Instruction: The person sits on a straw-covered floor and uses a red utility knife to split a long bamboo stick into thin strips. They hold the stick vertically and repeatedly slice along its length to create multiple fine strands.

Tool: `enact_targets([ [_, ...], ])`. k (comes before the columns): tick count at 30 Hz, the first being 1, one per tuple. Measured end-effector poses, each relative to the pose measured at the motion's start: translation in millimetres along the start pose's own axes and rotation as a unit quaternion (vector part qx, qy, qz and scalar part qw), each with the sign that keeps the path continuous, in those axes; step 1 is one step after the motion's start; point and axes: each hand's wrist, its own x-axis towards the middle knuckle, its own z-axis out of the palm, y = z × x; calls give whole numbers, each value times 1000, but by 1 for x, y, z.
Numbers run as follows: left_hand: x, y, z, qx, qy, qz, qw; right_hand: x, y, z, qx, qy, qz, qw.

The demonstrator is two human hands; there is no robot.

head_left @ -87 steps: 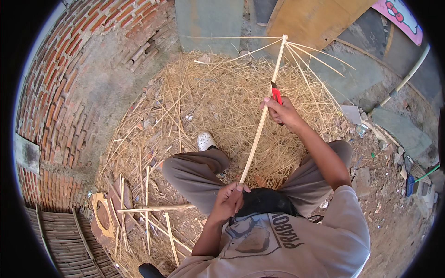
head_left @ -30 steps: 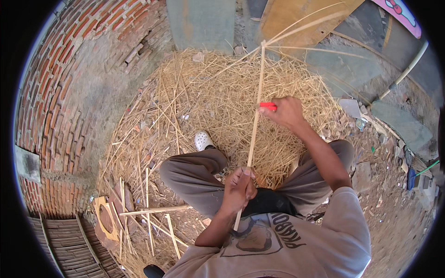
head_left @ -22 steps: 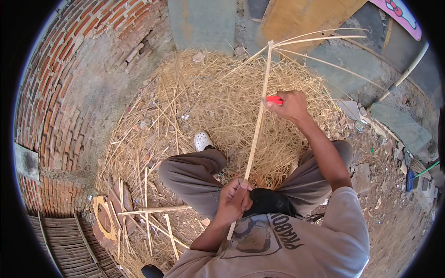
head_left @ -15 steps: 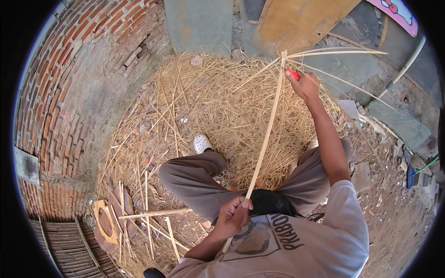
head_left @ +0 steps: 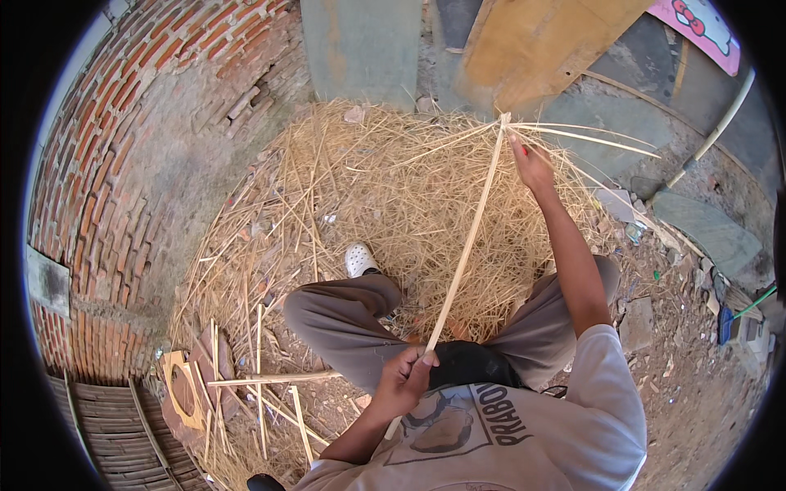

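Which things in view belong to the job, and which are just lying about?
In use:
long pale stick, held in the left hand
red tool, mostly hidden by the right hand

Apparently just lying about:
loose sticks
heap of shavings
board with a round hole

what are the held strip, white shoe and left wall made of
Held strip: probably bamboo or wood, raw, given its pale straw colour and splayed slivers at the far end.
White shoe: likely moulded foam or plastic, with dotted small holes.
Left wall: brick, rough, showing red courses with patchy grey mortar or plaster.
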Motion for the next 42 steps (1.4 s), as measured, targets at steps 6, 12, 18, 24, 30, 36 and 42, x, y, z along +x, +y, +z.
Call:
enact_targets([
  [6,12,2,1,43,44,31,998,-59,-57,-37,605,-424,221,637],
  [12,42,10,2,18,135,94,986,-133,-82,-3,297,-311,30,902],
  [18,71,15,4,16,170,156,973,-196,-118,-16,-8,-203,-388,899],
  [24,71,23,15,161,191,180,952,-180,-113,-15,-48,-157,-427,889],
  [30,72,33,14,229,185,168,941,-164,-111,-12,-1,-122,-422,898],
  [36,56,23,26,207,134,130,960,-123,-98,-12,-81,-162,-240,954],
  [42,44,27,33,225,112,171,953,-98,-82,1,-89,-117,-243,959],
])
